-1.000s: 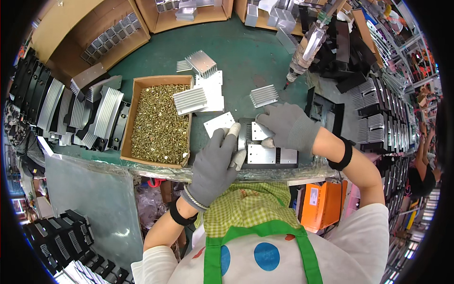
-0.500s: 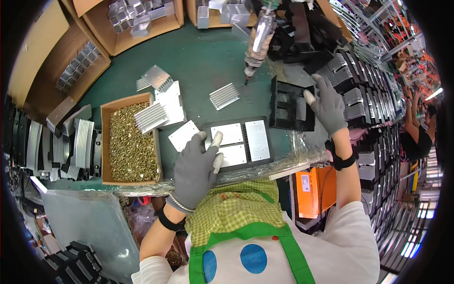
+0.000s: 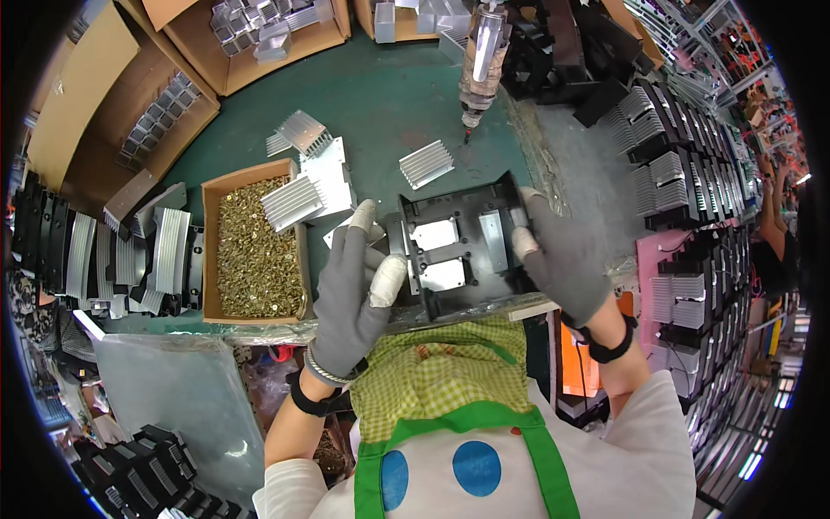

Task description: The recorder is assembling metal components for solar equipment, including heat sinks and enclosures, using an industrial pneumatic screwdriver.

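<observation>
A: What is in the middle of the scene?

B: A black plastic frame lies flat on a green tabletop, close to the near edge, in front of a person in a green checked apron. Flat silver metal plates are set into it.

A: What are the hands doing?

B: Both wear grey gloves. The left hand rests at the frame's left side, fingers spread, with its thumb touching the left edge. The right hand grips the frame's right edge, fingers curled onto it. So the frame is held from both sides, between the two hands.

A: What lies to the left?

B: Just left of the left hand is an open cardboard box full of small brass-coloured screws. A finned silver heat sink lies across the box's far right corner, and white flat plates sit next to it. Further left, grey metal parts are stacked along the tabletop's edge.

A: And beyond the frame?

B: Another finned heat sink lies just past the frame's far edge. Above it hangs an electric screwdriver, tip pointing down, apart from the frame. A third heat sink lies further left. At the far side, cardboard boxes hold more silver parts.

A: And on the right?

B: Rows of black finned parts are stacked there, well apart from the hands.
</observation>
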Tool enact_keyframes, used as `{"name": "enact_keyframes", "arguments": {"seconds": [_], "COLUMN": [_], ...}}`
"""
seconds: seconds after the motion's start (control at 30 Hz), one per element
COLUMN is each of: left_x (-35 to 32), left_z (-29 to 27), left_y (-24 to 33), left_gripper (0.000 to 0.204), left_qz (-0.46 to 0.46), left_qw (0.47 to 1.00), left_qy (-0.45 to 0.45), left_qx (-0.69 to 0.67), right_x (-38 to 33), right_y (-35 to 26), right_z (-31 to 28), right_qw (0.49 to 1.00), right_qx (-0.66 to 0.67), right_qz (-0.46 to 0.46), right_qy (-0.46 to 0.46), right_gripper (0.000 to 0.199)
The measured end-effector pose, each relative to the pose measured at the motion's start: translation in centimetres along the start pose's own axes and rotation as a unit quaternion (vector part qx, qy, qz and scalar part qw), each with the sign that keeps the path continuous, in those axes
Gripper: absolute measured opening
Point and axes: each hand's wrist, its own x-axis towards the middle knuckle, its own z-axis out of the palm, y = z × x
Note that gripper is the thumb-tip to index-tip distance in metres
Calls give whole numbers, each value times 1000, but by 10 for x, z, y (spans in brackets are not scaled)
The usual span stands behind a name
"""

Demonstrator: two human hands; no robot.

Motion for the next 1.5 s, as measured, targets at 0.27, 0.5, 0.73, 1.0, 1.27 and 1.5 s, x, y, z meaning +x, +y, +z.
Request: {"name": "enact_keyframes", "arguments": {"seconds": [0.27, 0.5, 0.73, 1.0, 1.27, 1.5], "left_x": [-5, -7, -8, -27, -31, -25], "left_z": [17, 22, 24, -81, -99, -115], "left_y": [-4, -10, -9, -36, -87, -94], "left_gripper": [77, 74, 73, 46, 51, 28], "left_qz": [-48, -16, -61, -78, -133, -321], "left_qw": [990, 984, 988, 948, 956, 935], "left_qy": [-51, -35, -62, 84, -57, 110], "left_qx": [125, 174, 127, 296, 254, -106], "right_x": [-8, -7, -7, 99, 196, 154], "right_y": [-7, -7, -5, 48, 78, 69], "right_z": [18, 21, 18, -7, 35, 5], "right_qw": [999, 997, 995, 983, 751, 753], "right_qx": [-25, -33, -31, 153, 609, 590], "right_qz": [14, 24, 55, 64, -31, -25], "right_qy": [-26, -62, -77, 74, -254, -291], "right_gripper": [49, 51, 54, 69, 55, 57]}}
